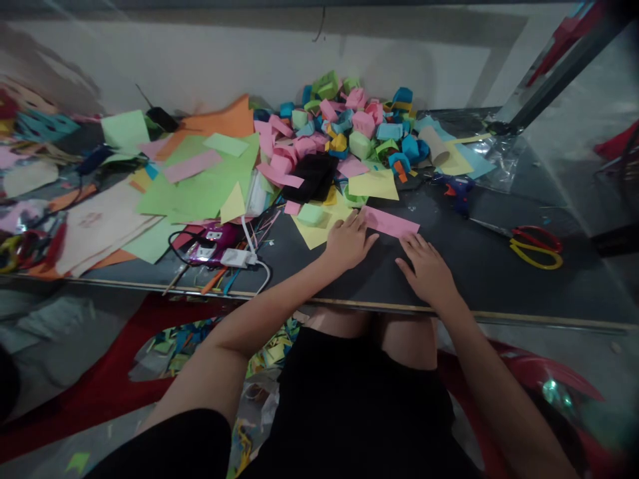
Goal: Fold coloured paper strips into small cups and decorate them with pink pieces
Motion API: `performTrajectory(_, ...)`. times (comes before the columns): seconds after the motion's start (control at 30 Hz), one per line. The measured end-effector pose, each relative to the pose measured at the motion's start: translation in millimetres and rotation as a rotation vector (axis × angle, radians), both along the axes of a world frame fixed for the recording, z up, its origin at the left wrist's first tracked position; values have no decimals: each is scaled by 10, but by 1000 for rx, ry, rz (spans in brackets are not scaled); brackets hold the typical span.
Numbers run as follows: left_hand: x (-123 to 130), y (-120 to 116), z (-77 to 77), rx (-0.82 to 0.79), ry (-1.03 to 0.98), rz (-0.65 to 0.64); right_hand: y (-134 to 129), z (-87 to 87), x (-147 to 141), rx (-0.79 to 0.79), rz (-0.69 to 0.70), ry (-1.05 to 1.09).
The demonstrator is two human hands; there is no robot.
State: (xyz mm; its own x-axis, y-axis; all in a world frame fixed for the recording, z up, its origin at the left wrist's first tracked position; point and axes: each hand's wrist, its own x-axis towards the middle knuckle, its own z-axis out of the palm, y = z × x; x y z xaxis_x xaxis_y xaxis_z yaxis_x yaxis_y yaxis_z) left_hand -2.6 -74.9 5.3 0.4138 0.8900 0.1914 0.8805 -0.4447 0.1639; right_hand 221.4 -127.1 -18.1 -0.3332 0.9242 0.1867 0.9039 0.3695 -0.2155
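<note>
A pink paper strip lies flat on the dark tabletop between my two hands. My left hand rests at its left end, palm down, with the fingers spread and the thumb apart. At the strip's right end, the fingertips of my right hand touch the edge, fingers stretched out and thumb apart. Under and beside my left hand is a yellow paper sheet, with a pale green folded paper piece on it. Just behind the strip lies another yellow sheet.
A heap of small folded paper pieces stands against the wall, behind a black phone-like object. To the right lie a blue glue gun and scissors. A purple power strip and green sheets are on the left.
</note>
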Motion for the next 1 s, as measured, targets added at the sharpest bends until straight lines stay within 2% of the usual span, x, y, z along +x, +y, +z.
performTrajectory(0.13,254,4,38,0,44,107,-236,75,-306,40,4,4)
performTrajectory(0.2,282,101,21,-48,68,45,-336,159,-431,14,59,41)
performTrajectory(0.27,224,264,9,-128,83,-134,-351,255,-457,-67,215,107)
performTrajectory(0.33,111,461,27,-226,94,-389,-253,339,-368,-101,339,181)
performTrajectory(0.4,-1,646,90,-279,84,-579,-61,383,-201,-39,365,205)
performTrajectory(0.47,-63,787,182,-281,72,-652,171,365,-27,-21,367,192)
performTrajectory(0.6,-33,896,346,-252,103,-646,568,196,131,-45,360,125)
performTrajectory(0.7,-17,807,387,-209,174,-569,729,94,77,-16,427,12)
performTrajectory(0.87,-124,409,286,-176,207,-293,764,111,-60,23,475,6)
performTrajectory(0.93,-173,296,212,-154,145,-277,746,121,-70,14,432,56)
performTrajectory(1.0,-207,265,155,-111,85,-322,739,110,-52,4,389,78)
